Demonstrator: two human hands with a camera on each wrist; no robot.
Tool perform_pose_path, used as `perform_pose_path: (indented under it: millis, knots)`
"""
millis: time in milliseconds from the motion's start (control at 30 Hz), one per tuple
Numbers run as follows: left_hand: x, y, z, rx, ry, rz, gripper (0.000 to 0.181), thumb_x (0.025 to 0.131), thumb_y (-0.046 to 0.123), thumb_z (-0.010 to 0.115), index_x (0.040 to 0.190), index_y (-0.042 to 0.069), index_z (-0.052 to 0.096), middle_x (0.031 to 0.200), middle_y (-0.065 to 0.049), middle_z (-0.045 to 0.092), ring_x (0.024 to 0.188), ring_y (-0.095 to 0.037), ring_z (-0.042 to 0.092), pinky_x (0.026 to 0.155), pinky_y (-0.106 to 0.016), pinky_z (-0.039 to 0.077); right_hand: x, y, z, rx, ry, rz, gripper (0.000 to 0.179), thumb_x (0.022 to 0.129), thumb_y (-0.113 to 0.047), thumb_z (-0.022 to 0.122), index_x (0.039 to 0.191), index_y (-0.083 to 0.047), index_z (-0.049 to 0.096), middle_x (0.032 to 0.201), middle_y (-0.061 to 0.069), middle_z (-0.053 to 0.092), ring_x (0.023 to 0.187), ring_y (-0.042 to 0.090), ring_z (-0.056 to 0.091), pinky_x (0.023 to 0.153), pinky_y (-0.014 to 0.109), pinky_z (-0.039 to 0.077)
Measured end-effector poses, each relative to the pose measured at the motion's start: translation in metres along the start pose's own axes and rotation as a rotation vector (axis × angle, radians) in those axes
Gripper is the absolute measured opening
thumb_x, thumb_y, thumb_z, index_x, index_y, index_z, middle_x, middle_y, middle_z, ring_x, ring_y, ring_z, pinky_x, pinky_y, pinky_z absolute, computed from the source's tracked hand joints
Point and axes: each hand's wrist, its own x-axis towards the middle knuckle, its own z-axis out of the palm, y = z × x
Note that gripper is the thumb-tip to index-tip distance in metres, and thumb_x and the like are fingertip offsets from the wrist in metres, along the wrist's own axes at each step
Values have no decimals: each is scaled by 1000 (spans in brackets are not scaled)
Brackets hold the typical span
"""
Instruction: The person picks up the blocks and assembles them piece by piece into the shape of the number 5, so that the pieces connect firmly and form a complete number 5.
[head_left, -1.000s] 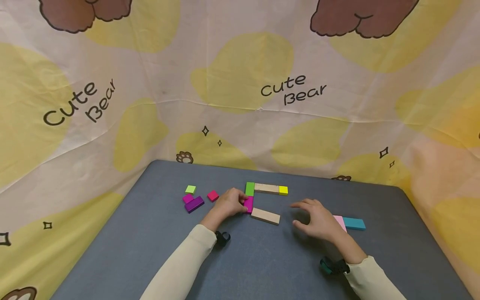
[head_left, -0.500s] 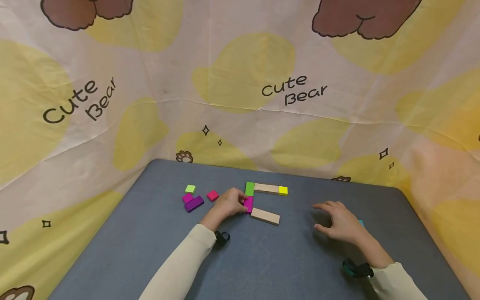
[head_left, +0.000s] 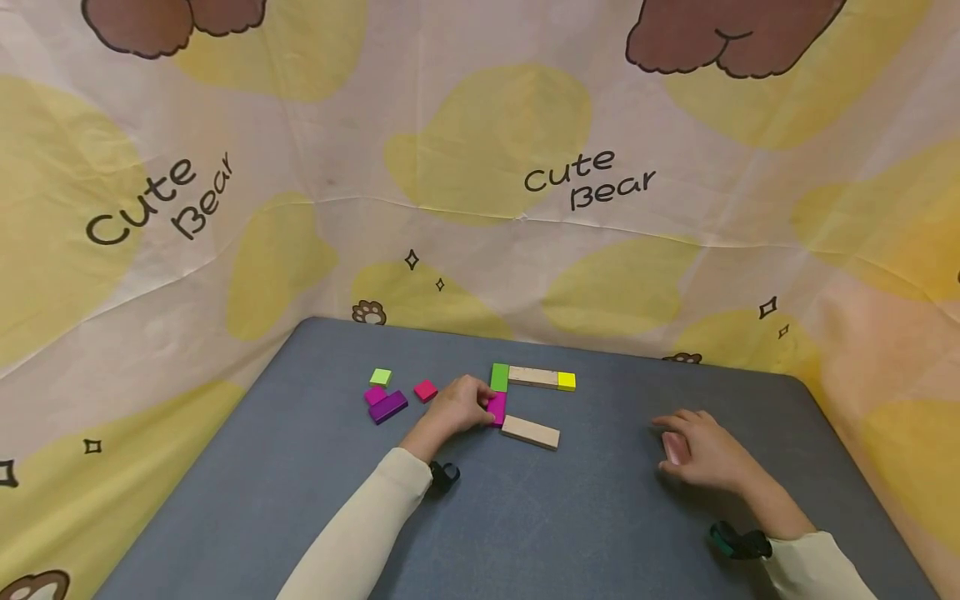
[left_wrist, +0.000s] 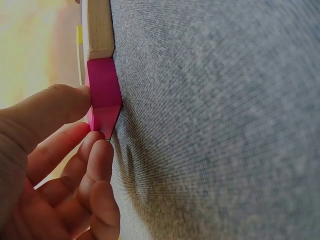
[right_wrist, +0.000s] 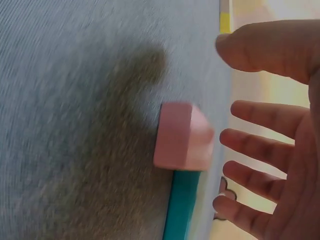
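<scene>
In the head view, my left hand [head_left: 453, 407] pinches a magenta block [head_left: 497, 408] at its side. The thumb [left_wrist: 65, 105] and fingertips are on that block in the left wrist view. A green block [head_left: 499, 377] adjoins its far end, and a plain wooden block [head_left: 531, 432] extends right from its near end. Over a pink block [head_left: 677, 448] my right hand [head_left: 708, 454] is spread, thumb and fingers apart around it without gripping. The right wrist view has a teal block [right_wrist: 182, 205] against the pink one; my hand hides it in the head view.
From the green block another wooden block [head_left: 533, 377] runs right to a yellow block [head_left: 566, 382]. Left of my left hand lie a lime block [head_left: 380, 378], a small magenta block [head_left: 376, 395], a purple block [head_left: 387, 407] and a red-pink block [head_left: 425, 391]. Patterned cloth surrounds the grey table [head_left: 585, 533].
My right hand has moved right and slightly nearer, coming over the pink and teal blocks. The left hand keeps its place on the magenta block.
</scene>
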Motion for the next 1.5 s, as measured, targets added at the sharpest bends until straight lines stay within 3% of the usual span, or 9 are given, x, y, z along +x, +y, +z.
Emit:
perform_pose_path:
  millis: [367, 667, 1100, 1500]
  knots:
    - [2, 1, 1, 0, -18, -35, 39, 75, 19, 81, 113, 11, 72, 86, 0, 64, 79, -15, 54, 69, -30, 45, -8, 13, 3, -47, -5, -25, 57, 64, -25, 83, 115, -6, 66, 109, 13, 64, 97, 36, 56, 77, 54, 48]
    - [2, -1, 2, 4, -11, -37, 39, 75, 19, 82, 112, 12, 73, 86, 1, 64, 80, -15, 54, 71, -31, 45, -10, 19, 6, -54, -26, 9, 57, 63, -23, 84, 115, -5, 67, 109, 13, 65, 97, 37, 56, 77, 55, 48]
    - [2, 0, 2, 14, -9, -31, 37, 77, 18, 79, 113, 10, 72, 86, 1, 64, 79, -14, 54, 69, -28, 45, -9, 16, 2, -63, -46, 23, 56, 63, -27, 86, 113, -7, 69, 108, 14, 66, 98, 37, 56, 74, 59, 46]
    - [2, -1, 2, 14, -4, -18, 38, 75, 19, 81, 111, 11, 73, 86, 0, 65, 79, -15, 54, 70, -30, 45, -1, -4, 6, -13, 39, -24, 58, 62, -24, 86, 112, -1, 67, 106, 13, 67, 97, 34, 58, 80, 51, 49]
